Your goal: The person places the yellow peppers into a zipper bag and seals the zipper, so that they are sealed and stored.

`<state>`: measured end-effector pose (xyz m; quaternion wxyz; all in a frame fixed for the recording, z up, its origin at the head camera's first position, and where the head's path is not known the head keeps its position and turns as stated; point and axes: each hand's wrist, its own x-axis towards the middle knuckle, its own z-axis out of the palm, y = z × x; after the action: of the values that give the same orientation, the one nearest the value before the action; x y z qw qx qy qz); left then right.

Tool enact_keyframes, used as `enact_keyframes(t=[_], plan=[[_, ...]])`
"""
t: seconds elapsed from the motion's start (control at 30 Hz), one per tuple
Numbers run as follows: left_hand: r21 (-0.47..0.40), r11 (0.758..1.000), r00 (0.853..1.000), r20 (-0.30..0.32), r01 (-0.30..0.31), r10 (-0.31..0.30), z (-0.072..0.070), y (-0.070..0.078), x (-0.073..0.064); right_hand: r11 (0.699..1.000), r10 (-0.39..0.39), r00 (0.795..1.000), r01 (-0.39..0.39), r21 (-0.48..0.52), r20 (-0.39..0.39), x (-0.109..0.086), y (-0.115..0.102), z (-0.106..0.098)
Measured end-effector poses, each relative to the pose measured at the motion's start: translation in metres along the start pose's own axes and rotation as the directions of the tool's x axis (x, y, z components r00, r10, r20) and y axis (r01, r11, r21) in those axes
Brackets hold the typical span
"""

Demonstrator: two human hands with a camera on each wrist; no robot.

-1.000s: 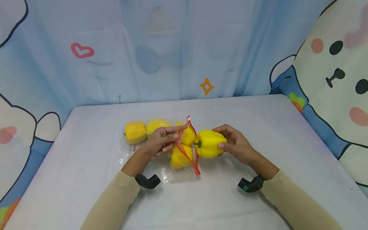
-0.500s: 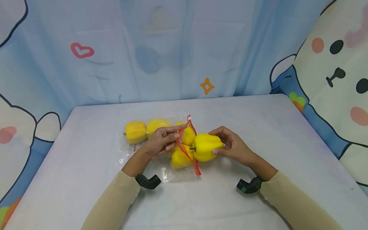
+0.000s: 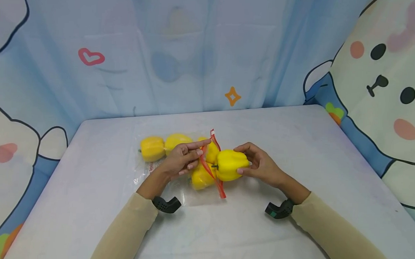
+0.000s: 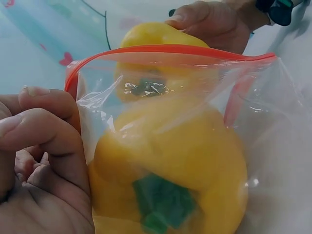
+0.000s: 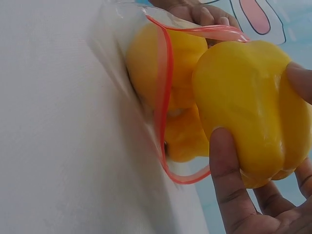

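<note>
My right hand (image 3: 263,165) grips a yellow bell pepper (image 3: 231,164) by its blunt end, stem pointing left, right at the mouth of a clear zip bag (image 3: 198,199). Thumb and fingers spread around that pepper (image 5: 248,102) in the right wrist view. The bag's red zip edge (image 4: 170,49) gapes wide. At its near side my left hand (image 3: 186,158) pinches the edge, index finger stretched along it. Inside the bag lie several more yellow peppers (image 3: 152,148), two of them just behind the opening. A green stem (image 4: 163,200) shows through the plastic.
A white-covered table (image 3: 276,231) lies under everything. Behind it hangs a blue curtain (image 3: 182,67) printed with cartoon animals. Black wrist cameras (image 3: 167,204) sit on both wrists.
My right hand has carried the pepper left and slightly down, so that it now overlaps the bag's red edge. The left hand stays in place on the bag.
</note>
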<state>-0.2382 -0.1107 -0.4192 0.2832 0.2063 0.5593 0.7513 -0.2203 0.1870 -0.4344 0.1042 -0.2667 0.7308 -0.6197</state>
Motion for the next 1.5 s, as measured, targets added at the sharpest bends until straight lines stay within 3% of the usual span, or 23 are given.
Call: enact_keyframes(t=[0.37, 0.67, 0.9, 1.2, 1.5], plan=[[0.022, 0.999, 0.999, -0.023, 0.039, -0.038, 0.003, 0.006, -0.001, 1.0, -0.001, 1.0, 0.001, -0.007, 0.009, 0.0, -0.001, 0.004], [0.051, 0.998, 0.999, -0.039, 0.031, -0.029, 0.003, 0.013, -0.006, 0.999, -0.003, 1.0, 0.003, -0.042, 0.012, 0.001, 0.002, 0.01], [0.047, 0.997, 0.998, -0.036, 0.055, -0.054, 0.004, 0.016, -0.005, 0.993, -0.055, 0.998, 0.055, -0.105, 0.003, 0.001, 0.006, 0.009], [0.007, 0.986, 0.974, -0.16, 0.165, -0.162, 0.007, 0.02, -0.003, 0.996, -0.043, 0.999, 0.043, -0.082, -0.004, 0.0, 0.008, 0.007], [-0.036, 0.984, 0.971, -0.159, 0.175, -0.179, 0.008, 0.02, -0.004, 0.998, -0.067, 0.998, 0.067, -0.014, 0.014, -0.001, 0.011, 0.007]])
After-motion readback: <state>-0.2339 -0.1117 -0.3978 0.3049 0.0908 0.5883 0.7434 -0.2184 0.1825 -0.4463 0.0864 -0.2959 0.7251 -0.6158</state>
